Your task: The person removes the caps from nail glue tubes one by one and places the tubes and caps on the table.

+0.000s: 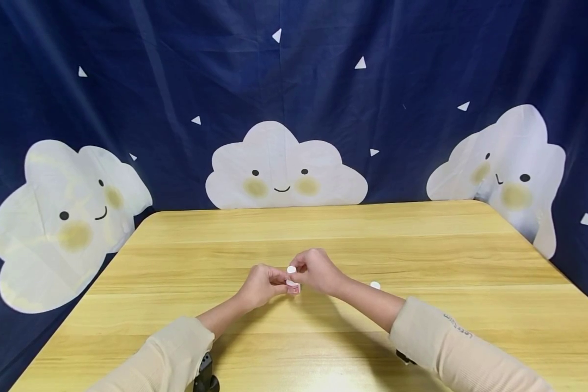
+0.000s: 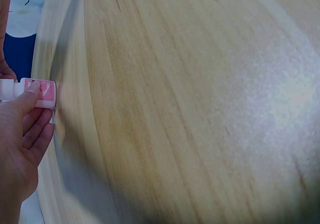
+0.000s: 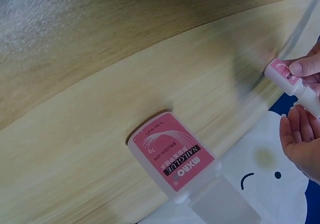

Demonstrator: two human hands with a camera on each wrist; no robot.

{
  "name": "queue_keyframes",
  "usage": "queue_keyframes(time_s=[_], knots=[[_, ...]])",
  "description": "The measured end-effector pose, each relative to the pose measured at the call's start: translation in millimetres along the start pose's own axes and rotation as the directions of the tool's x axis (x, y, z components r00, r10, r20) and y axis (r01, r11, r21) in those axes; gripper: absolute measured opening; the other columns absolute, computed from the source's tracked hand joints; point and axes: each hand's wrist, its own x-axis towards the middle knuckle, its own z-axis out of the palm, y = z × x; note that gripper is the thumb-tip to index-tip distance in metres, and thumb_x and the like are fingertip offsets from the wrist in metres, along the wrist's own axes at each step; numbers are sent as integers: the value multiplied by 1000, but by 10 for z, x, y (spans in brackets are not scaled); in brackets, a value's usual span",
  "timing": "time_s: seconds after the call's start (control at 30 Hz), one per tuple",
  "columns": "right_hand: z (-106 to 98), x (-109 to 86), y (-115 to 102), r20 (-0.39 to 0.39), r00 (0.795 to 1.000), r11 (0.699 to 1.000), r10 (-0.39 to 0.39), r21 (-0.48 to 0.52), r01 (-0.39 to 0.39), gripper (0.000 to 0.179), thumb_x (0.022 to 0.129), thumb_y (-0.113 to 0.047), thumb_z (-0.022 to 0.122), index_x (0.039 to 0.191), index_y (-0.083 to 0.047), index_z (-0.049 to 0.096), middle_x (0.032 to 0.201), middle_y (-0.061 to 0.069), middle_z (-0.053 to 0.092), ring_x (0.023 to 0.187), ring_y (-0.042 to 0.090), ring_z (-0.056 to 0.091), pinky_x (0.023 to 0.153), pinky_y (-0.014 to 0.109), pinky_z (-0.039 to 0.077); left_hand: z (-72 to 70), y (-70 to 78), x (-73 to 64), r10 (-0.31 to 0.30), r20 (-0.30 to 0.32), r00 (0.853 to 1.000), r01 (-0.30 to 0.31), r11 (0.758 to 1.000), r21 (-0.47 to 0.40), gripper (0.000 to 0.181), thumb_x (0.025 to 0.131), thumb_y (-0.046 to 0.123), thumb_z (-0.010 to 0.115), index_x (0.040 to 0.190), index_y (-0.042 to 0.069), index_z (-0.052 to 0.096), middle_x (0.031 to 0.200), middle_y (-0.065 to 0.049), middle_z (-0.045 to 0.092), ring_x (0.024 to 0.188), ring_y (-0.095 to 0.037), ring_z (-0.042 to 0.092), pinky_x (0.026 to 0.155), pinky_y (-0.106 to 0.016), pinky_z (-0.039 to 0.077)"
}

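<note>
A small nail glue bottle (image 2: 46,94) with a pink label is held upright near the table's middle. My left hand (image 1: 262,286) pinches its body, the thumb lying across the label in the left wrist view. My right hand (image 1: 318,270) has its curled fingers at the white cap (image 1: 291,269). A narrower neck shows between cap and body in the right wrist view. A second nail glue bottle (image 3: 175,151), white-capped and pink-labelled, stands on the table; in the head view my right forearm hides most of it.
The wooden table (image 1: 186,250) spreads around both hands. Behind it hangs a dark blue curtain (image 1: 176,60) printed with white smiling clouds (image 1: 286,158). A black device (image 1: 204,375) sits at the left wrist.
</note>
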Motion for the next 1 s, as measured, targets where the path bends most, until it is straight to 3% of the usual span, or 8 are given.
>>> queue_keyframes(time_s=[0.3, 1.0], knots=[[-12, -4, -5, -5, 1000, 1000, -23, 0, 23, 3, 78, 1, 67, 78, 3, 69, 70, 9, 69, 58, 3, 53, 54, 12, 46, 6, 0, 4, 22, 1, 1000, -22, 1000, 0, 16, 76, 5, 73, 90, -3, 72, 83, -16, 72, 75, -21, 71, 64, -16, 55], [-39, 5, -9, 29, 998, 998, -59, 21, 58, 3, 80, 2, 64, 78, 2, 67, 67, 9, 69, 57, -3, 51, 52, 11, 44, -4, 6, -3, 4, -2, 1000, -4, 1000, -7, 18, 77, 8, 74, 91, -2, 73, 82, -15, 72, 75, -21, 71, 62, -14, 53]])
